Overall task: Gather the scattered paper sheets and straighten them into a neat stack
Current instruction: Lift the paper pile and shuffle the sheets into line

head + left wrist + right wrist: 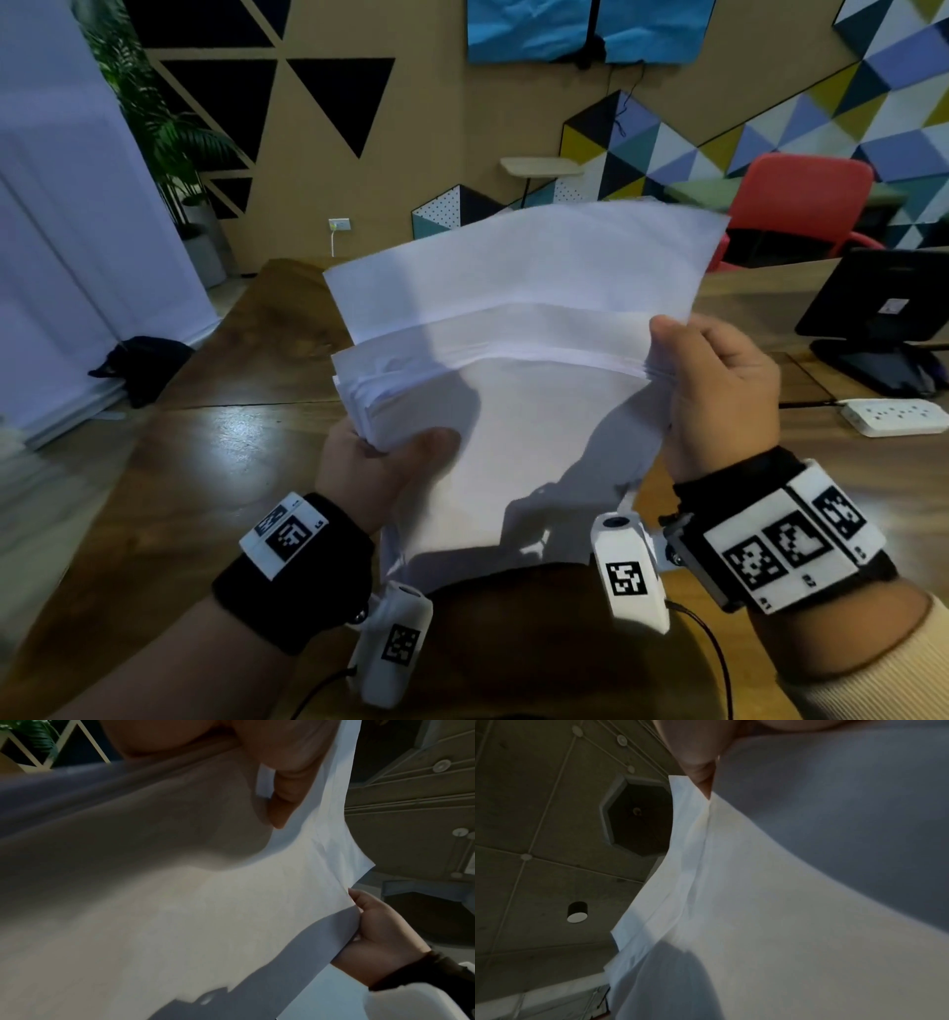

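I'm holding the paper stack [513, 411] up off the wooden table [215, 462], tilted toward me, so the sheets can slide against each other and line up. The stack is sitting dead centre in the head view and isn't neat yet: some back sheets are sticking out well past the rest at 12 o'clock, and the edges are fanning at 9 o'clock.

My right hand [719, 395] is clamping the 3 o'clock edge, thumb in front, fingers curled behind; my guess is it's steadying that side as the reference edge. My left hand [380, 467] is gripping the 8 o'clock corner, thumb on the front sheet, the other fingers hidden behind the paper. The left wrist view is showing the thumb [285, 787] pressing the sheet.

No loose sheets are showing on the table, so gathering looks done and squaring is what's left. Next, likely: loosen the grip and tap the bottom edge on the table.

Room, big to small: the patterned wall [770, 128] at 1 o'clock, the red chair [801, 200] at 2, the monitor [893, 308] at 3, the power strip [898, 416] just below it.
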A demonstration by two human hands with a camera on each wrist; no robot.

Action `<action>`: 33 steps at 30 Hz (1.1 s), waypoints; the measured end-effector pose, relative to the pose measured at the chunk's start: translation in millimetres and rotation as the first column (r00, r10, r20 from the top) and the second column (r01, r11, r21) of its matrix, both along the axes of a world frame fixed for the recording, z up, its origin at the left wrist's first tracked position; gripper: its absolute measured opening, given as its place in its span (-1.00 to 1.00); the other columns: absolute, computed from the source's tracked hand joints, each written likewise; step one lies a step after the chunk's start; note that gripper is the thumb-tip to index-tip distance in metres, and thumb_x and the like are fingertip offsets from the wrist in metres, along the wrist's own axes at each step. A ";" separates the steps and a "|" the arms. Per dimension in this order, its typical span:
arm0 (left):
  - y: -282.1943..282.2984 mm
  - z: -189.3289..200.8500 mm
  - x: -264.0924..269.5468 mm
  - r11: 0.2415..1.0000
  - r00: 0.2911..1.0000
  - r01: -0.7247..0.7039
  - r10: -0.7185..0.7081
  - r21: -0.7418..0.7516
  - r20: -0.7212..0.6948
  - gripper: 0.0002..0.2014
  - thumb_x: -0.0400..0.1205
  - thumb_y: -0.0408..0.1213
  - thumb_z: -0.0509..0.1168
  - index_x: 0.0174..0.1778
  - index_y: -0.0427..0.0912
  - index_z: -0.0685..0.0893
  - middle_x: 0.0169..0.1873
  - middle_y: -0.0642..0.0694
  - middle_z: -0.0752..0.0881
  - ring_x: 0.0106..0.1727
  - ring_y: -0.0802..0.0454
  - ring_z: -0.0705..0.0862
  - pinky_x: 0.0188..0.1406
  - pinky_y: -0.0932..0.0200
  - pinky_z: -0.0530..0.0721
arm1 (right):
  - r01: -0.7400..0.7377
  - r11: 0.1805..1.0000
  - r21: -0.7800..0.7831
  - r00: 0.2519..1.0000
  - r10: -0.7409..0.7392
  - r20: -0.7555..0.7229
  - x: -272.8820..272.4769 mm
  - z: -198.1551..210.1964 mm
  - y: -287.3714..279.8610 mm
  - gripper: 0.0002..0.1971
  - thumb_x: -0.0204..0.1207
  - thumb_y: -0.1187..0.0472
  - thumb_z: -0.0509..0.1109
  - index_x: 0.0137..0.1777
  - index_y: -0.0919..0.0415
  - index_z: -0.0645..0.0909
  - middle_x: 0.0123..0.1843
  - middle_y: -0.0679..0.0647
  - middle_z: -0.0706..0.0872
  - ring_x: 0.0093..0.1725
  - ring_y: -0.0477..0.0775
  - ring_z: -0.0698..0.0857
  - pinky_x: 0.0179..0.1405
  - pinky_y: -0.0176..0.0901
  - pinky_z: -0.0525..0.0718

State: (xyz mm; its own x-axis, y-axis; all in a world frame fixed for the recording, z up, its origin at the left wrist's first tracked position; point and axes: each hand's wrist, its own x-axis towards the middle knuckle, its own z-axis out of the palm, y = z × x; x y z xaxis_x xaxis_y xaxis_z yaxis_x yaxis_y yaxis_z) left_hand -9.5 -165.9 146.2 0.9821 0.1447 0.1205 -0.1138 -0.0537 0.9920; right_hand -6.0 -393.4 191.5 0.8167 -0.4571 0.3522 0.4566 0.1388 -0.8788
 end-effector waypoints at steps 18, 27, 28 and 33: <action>5.6 -6.8 4.9 0.995 0.999 0.033 -0.033 -0.090 0.011 -0.64 -0.07 0.01 0.50 -0.37 0.04 0.72 -0.52 0.19 0.80 -0.46 0.26 0.75 -0.55 0.35 0.67 | -0.059 0.967 -0.246 0.992 0.030 -0.119 -3.4 2.9 -4.3 -0.78 0.47 0.40 0.35 -0.29 0.06 0.63 -0.48 -0.18 0.67 -0.44 -0.24 0.60 -0.38 -0.40 0.57; 7.3 -7.5 5.7 0.987 0.995 0.096 -0.092 -0.127 0.044 -0.55 -0.17 0.01 0.64 -0.36 0.13 0.80 -0.44 0.17 0.83 -0.38 0.24 0.77 -0.46 0.33 0.71 | 0.099 0.888 -0.449 0.993 -0.119 -0.016 -0.3 13.1 -4.3 -0.82 0.41 -0.04 0.32 -0.31 -0.01 0.67 -0.17 0.19 0.75 -0.15 0.07 0.65 -0.07 0.03 0.64; 6.7 -7.3 5.7 0.984 0.994 0.107 -0.101 -0.142 0.052 -0.59 -0.14 -0.04 0.60 -0.36 0.16 0.81 -0.43 0.16 0.83 -0.37 0.24 0.77 -0.45 0.33 0.70 | 0.100 0.899 -0.427 0.990 -0.134 -0.050 0.9 13.6 -5.5 -0.81 0.40 0.01 0.33 -0.35 0.04 0.67 -0.26 0.10 0.77 -0.21 0.04 0.66 -0.08 0.07 0.67; 6.9 -6.9 6.7 0.976 0.992 0.123 -0.114 -0.179 0.062 -0.70 -0.04 -0.11 0.51 -0.37 0.11 0.81 -0.44 0.17 0.83 -0.36 0.26 0.77 -0.46 0.38 0.67 | 0.106 0.930 -0.352 0.986 -0.145 -0.084 -1.1 17.4 -6.3 -0.88 0.42 0.29 0.36 -0.27 0.06 0.64 -0.41 -0.13 0.73 -0.39 -0.13 0.67 -0.27 -0.07 0.65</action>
State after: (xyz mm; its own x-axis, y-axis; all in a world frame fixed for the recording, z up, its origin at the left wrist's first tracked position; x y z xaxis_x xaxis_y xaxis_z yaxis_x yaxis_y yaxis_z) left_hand -2.8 -158.9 139.2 0.9868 0.0516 0.1536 -0.1596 0.1442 0.9766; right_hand -7.1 -399.7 208.8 0.8020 -0.4242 0.4206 0.3517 -0.2336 -0.9065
